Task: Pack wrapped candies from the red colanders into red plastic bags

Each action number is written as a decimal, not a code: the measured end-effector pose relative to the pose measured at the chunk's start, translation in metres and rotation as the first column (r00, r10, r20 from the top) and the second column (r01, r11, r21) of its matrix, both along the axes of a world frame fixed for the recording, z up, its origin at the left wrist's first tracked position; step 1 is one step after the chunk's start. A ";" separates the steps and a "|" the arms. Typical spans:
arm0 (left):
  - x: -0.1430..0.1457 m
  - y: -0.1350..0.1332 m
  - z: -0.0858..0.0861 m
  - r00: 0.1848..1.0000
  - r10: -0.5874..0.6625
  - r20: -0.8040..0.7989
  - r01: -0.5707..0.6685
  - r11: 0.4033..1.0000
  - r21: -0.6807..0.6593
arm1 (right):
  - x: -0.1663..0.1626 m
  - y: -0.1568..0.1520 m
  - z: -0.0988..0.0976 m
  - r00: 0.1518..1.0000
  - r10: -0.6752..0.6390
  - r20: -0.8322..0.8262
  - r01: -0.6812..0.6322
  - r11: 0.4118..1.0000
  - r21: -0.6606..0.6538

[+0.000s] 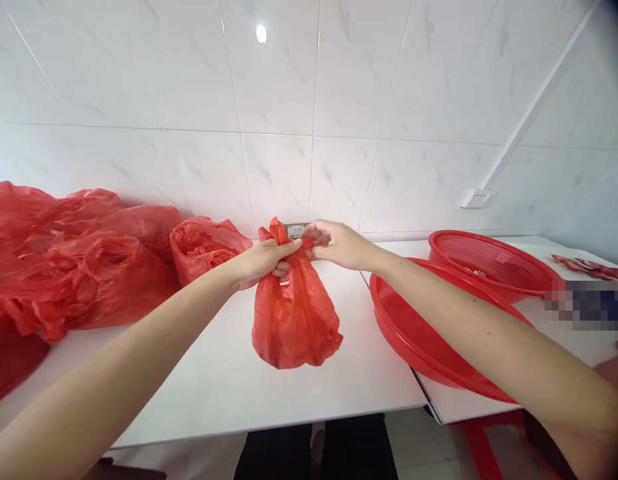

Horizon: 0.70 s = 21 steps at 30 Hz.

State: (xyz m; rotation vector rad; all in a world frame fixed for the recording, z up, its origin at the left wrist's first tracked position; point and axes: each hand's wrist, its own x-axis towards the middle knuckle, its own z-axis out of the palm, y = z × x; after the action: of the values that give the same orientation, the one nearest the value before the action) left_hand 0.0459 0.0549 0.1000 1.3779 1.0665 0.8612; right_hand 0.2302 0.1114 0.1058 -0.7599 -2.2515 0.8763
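Note:
Between my hands hangs a red plastic bag point(295, 327), its lower part bulging a little above the white table. My left hand point(269, 259) is closed around the gathered neck, thumb pressed across the front. At the right side of the same neck, my right hand point(333, 243) pinches a bit of the bag's top; its fingertips are partly hidden. What the bag contains cannot be made out. Just left of my left hand stands an open red bag point(206, 243) with crumpled red plastic inside.
A heap of red plastic bags point(103, 267) covers the table's left side. Two red plastic baskets point(389, 320) stand at the right, beneath and beyond my right forearm. Red packets point(586, 267) lie at the far right. A small box point(296, 231) sits against the tiled wall point(279, 173).

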 end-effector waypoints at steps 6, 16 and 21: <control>-0.009 0.005 -0.010 0.997 0.071 0.028 -0.071 0.997 0.017 | 0.015 -0.008 -0.008 0.998 -0.053 -0.031 0.056 0.995 0.087; -0.015 0.001 -0.011 0.999 0.040 -0.005 -0.039 0.997 0.061 | -0.005 -0.012 -0.015 0.998 -0.069 0.007 0.068 0.991 0.118; -0.018 -0.002 -0.006 1.000 0.011 0.025 -0.015 0.986 0.165 | -0.001 -0.035 -0.005 0.996 0.091 -0.003 -0.090 0.989 0.119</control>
State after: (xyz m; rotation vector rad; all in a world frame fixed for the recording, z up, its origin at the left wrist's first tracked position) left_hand 0.0279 0.0533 0.0944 1.4952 1.0044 0.9917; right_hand 0.2293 0.0769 0.1013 -0.6027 -2.3226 0.7769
